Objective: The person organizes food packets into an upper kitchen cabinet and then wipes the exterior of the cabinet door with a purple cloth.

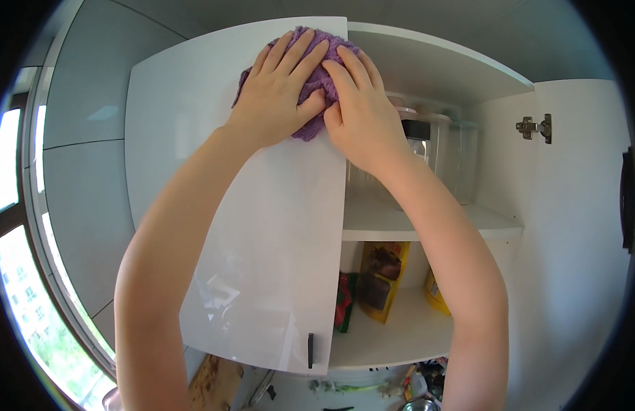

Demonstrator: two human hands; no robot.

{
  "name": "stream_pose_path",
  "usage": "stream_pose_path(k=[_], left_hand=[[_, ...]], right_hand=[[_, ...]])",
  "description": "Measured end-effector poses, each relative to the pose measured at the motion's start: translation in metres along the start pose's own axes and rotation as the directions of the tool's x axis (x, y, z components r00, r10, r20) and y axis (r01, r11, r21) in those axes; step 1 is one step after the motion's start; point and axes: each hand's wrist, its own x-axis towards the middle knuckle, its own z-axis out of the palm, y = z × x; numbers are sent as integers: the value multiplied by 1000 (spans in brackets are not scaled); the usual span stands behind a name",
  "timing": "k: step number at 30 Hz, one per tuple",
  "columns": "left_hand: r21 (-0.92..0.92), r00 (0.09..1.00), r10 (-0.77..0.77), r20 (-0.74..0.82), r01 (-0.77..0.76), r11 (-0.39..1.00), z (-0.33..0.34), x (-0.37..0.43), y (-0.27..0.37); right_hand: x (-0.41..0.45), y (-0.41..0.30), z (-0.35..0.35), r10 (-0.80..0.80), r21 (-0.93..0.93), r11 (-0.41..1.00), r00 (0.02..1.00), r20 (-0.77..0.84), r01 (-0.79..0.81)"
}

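Note:
A purple fluffy cleaning cloth (315,85) lies bunched against the upper right part of a closed white glossy cabinet door (255,241). My left hand (273,100) is spread over the cloth and presses it to the door, its thumb pointing right. Beside it, my right hand (366,113) grips the cloth's right side with bent fingers, near the door's upper right edge. Both arms reach up from below. Some of the cloth is hidden under the hands. Low on the same door sits a black bar handle (310,351).
The right cabinet door (579,231) stands wide open on a metal hinge (534,128). Clear containers (440,149) stand on the upper shelf (379,234); a yellow food pouch (381,280) stands below. A wooden board (214,383) is beneath the cabinet. A window (14,205) lies left.

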Motion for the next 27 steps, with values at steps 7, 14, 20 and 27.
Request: stream_pose_path(k=[7, 14, 20, 27], left_hand=[[-116, 984, 0, 179, 21, 993, -20, -71, 47], [-265, 927, 28, 373, 78, 961, -38, -161, 103], [-223, 947, 16, 320, 59, 973, -33, -165, 94], [-54, 983, -175, 47, 178, 983, -30, -109, 22]], right_hand=[[-77, -38, -18, -18, 45, 999, 994, 105, 14], [-182, -85, -39, 19, 67, 997, 935, 353, -45], [-161, -86, -42, 10, 47, 998, 920, 391, -31], [-52, -73, 11, -77, -20, 996, 979, 187, 82]])
